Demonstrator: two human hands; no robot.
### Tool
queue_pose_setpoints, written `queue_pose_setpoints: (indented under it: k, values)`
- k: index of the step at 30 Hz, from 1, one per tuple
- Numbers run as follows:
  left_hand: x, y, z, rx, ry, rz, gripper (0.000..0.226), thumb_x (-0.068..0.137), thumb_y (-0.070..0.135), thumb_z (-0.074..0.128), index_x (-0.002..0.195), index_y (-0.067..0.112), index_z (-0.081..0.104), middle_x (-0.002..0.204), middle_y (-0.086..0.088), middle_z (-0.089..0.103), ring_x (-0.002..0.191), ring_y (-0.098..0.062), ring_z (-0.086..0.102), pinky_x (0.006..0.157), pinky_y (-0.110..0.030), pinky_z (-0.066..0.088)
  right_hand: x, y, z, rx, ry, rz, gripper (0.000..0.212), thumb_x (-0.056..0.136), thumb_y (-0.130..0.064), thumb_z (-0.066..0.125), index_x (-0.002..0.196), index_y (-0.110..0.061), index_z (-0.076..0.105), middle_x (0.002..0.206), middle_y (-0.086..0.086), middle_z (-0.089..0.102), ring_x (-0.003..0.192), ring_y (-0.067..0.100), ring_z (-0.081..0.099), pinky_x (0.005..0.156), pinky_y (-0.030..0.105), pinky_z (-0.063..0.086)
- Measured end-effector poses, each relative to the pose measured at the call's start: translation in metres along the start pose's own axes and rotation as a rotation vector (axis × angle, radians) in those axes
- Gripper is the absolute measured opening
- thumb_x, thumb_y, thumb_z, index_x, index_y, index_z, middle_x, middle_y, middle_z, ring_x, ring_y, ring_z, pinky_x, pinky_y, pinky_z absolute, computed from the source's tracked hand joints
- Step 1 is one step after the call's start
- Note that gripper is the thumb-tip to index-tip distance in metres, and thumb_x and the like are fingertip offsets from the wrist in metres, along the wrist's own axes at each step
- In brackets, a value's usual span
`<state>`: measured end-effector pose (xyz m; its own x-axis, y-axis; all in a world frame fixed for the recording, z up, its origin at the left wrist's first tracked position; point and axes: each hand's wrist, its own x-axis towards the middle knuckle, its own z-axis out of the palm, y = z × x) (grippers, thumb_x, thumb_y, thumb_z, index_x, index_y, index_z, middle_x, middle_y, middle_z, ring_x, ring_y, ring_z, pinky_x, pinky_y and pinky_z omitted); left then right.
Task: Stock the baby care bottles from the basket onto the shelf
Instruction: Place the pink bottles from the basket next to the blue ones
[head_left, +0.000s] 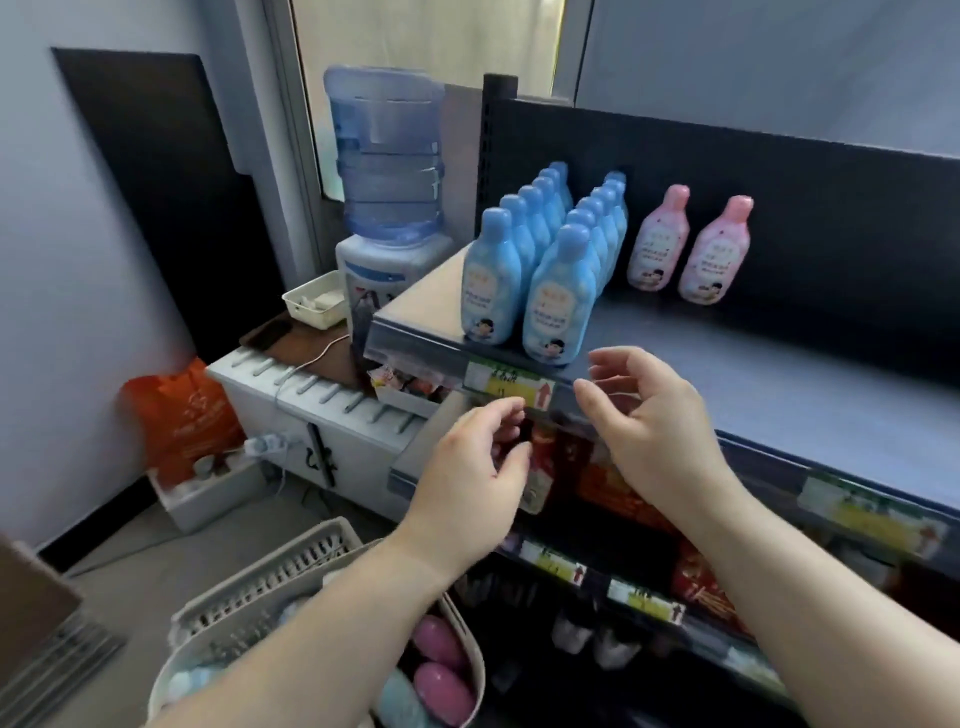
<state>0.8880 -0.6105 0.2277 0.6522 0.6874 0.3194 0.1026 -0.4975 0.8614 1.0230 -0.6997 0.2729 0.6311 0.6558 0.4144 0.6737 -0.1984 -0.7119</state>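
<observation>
Two rows of blue baby care bottles (558, 301) stand at the left end of the grey top shelf (753, 374). Two pink bottles (716, 252) stand side by side against the dark back panel. Both hands hover empty in front of the shelf edge, just below the front blue bottles. My left hand (475, 473) has loosely curled fingers and holds nothing. My right hand (654, 415) is relaxed and holds nothing. The beige slatted basket (270, 587) sits at the lower left under my left forearm, with pink bottles (441, 670) and blue ones inside.
A water dispenser (387, 208) with a big blue jug stands left of the shelf on a white cabinet (311, 415). An orange bag (182, 410) sits on the floor. Lower shelves (649, 571) hold red packaged goods and price tags.
</observation>
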Motion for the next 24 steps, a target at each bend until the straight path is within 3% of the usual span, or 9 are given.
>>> queue_pose_setpoints:
  k: [7,14,20,24]
  values:
    - [-0.069,-0.092,-0.060,0.201,0.076,-0.159,0.046,0.088,0.012,0.062,0.133,0.012,0.051,0.120,0.002,0.054,0.114,-0.013,0.054,0.101,-0.032,0.043,-0.063,-0.008,0.085,-0.114,-0.247,-0.008,0.035,0.088,-0.028,0.066,0.121,-0.020,0.059,0.108,-0.009,0.060,0.096,0.006,0.056,0.081,0.019,0.041]
    - [-0.147,-0.175,-0.098,0.349,0.048,-0.429,0.045,0.088,0.012,0.060,0.132,0.013,0.051,0.128,-0.003,0.054,0.119,-0.018,0.051,0.101,-0.025,0.036,-0.121,0.016,0.167,-0.192,-0.526,0.035,0.037,0.086,-0.029,0.066,0.121,-0.018,0.060,0.109,-0.006,0.059,0.101,0.012,0.057,0.086,0.025,0.045]
    - [-0.205,-0.235,-0.109,0.421,-0.048,-0.723,0.047,0.092,0.020,0.055,0.138,0.015,0.046,0.142,-0.004,0.046,0.129,-0.021,0.045,0.106,-0.035,0.037,-0.161,0.045,0.215,-0.289,-0.790,0.127,0.042,0.088,-0.034,0.062,0.127,-0.021,0.056,0.120,-0.004,0.058,0.106,0.014,0.056,0.088,0.026,0.045]
    - [-0.233,-0.263,-0.107,0.422,-0.078,-0.849,0.040,0.092,0.025,0.053,0.130,0.015,0.051,0.135,-0.007,0.053,0.113,-0.027,0.056,0.087,-0.035,0.048,-0.185,0.062,0.250,-0.332,-0.954,0.163,0.046,0.089,-0.034,0.061,0.132,-0.018,0.053,0.126,0.001,0.057,0.113,0.016,0.056,0.094,0.028,0.044]
